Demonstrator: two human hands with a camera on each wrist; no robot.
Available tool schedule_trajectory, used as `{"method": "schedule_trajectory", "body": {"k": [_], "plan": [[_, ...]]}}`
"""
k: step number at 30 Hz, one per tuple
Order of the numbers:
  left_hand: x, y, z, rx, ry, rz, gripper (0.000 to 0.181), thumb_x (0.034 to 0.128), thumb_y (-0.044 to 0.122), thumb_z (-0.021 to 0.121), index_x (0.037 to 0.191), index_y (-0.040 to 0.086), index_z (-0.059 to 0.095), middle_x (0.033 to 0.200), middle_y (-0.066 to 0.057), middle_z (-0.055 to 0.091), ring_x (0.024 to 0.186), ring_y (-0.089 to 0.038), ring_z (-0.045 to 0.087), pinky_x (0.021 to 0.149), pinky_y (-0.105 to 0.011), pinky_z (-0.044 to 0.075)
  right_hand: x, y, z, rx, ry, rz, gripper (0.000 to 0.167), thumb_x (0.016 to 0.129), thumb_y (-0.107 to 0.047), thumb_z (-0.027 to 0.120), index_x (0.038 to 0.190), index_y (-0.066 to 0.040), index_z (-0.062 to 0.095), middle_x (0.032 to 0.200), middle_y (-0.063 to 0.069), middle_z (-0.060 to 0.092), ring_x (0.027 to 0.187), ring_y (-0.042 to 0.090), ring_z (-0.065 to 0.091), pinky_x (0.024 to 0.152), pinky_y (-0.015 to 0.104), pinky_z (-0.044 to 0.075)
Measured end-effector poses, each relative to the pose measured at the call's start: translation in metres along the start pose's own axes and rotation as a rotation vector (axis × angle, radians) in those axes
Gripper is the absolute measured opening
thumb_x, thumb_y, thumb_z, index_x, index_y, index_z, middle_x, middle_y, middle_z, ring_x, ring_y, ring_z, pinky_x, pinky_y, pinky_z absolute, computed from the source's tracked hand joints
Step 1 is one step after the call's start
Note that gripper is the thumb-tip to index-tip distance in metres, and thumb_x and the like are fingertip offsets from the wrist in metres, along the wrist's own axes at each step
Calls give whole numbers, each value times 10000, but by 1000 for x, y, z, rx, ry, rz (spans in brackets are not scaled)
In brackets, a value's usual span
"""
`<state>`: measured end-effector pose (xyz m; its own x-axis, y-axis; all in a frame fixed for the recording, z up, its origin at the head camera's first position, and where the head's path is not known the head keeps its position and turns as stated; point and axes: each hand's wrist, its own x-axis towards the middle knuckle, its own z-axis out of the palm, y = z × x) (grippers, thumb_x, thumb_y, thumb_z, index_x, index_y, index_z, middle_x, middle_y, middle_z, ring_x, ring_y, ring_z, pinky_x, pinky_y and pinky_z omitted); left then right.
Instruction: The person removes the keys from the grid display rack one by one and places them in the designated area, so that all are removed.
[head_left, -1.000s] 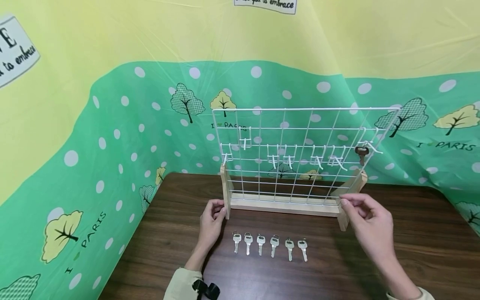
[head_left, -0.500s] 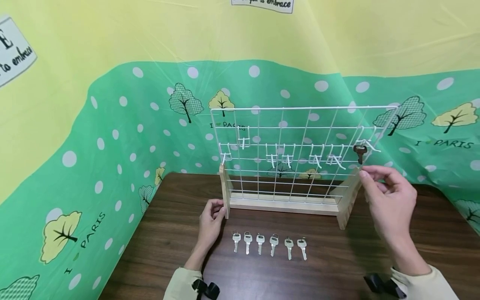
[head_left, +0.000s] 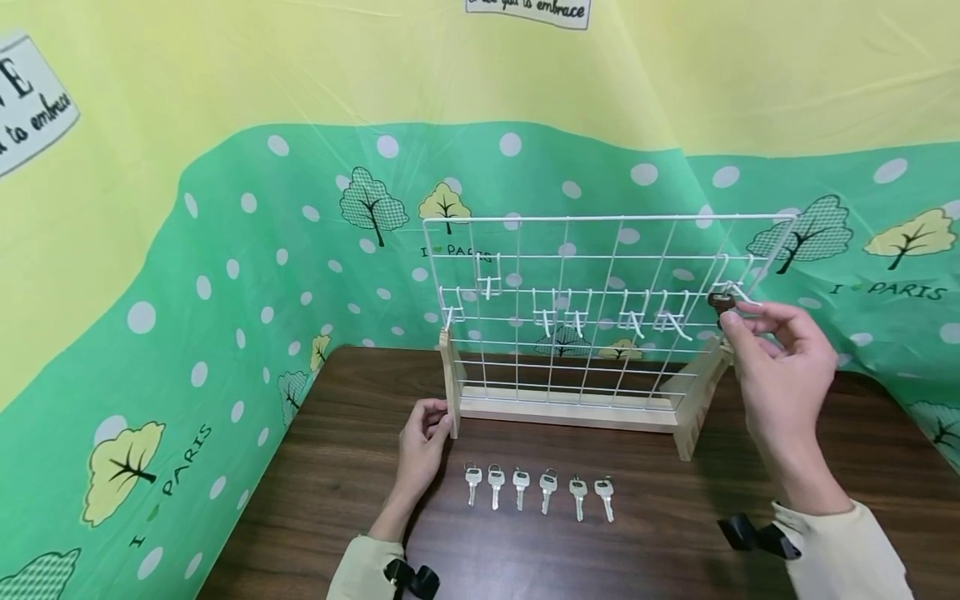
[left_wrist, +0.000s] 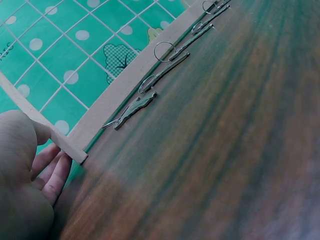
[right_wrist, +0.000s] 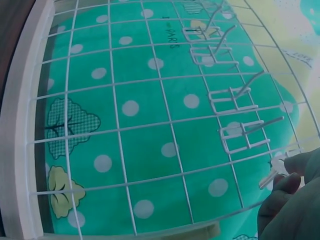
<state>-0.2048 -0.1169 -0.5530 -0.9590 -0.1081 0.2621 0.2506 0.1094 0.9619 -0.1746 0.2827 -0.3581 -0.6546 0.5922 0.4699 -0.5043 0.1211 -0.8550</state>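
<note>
A white wire grid rack (head_left: 592, 218) stands upright on a wooden base with two wooden side legs. My left hand (head_left: 422, 446) grips the left wooden leg (head_left: 452, 379) low down; in the left wrist view its fingers (left_wrist: 59, 175) wrap behind that leg. At the upper right of the grid, a dark-looking key (head_left: 722, 300) hangs at a white hook (head_left: 738, 290). My right hand (head_left: 787, 371) pinches this key between thumb and fingers. Seen from the right wrist, the key (right_wrist: 270, 179) looks silvery and is partly covered by the fingertips.
Several silver keys (head_left: 548, 483) with rings lie in a row on the dark wood table (head_left: 510, 558), in front of the base. More white hooks (head_left: 632, 321) hang across the grid. A green and yellow patterned cloth (head_left: 247, 250) stands behind and left of the table.
My right hand has left the right wooden leg, risen up and to the right, and now pinches the hanging key. The left hand has stayed at the left leg.
</note>
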Motion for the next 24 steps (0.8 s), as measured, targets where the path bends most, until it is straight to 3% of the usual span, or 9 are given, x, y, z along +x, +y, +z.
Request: {"method": "schedule_trajectory", "body": {"k": [8,17,24], "plan": [[0,2,0,3,-1,-5,186,1065,4,711,1229,-69,661,1222,-222,740,1140,-288,716,930,-222,585,4,-3,8,150,-15,-6,143,913,105,827,1041,131,769,869,83,668,566,81,595,477,153,379],[0,1,0,-9,2,-13,172,1063,-19,702,1221,-71,659,1229,-224,735,1154,-283,713,938,-224,588,6,-7,10,158,-14,71,83,930,89,829,991,99,773,923,86,690,621,82,633,484,147,393],[0,2,-1,-6,-1,3,172,1066,-15,699,1222,-75,657,1224,-221,735,1144,-272,713,934,-228,591,5,-14,5,209,0,157,79,942,63,828,968,82,756,928,99,727,520,125,494,434,179,363]]}}
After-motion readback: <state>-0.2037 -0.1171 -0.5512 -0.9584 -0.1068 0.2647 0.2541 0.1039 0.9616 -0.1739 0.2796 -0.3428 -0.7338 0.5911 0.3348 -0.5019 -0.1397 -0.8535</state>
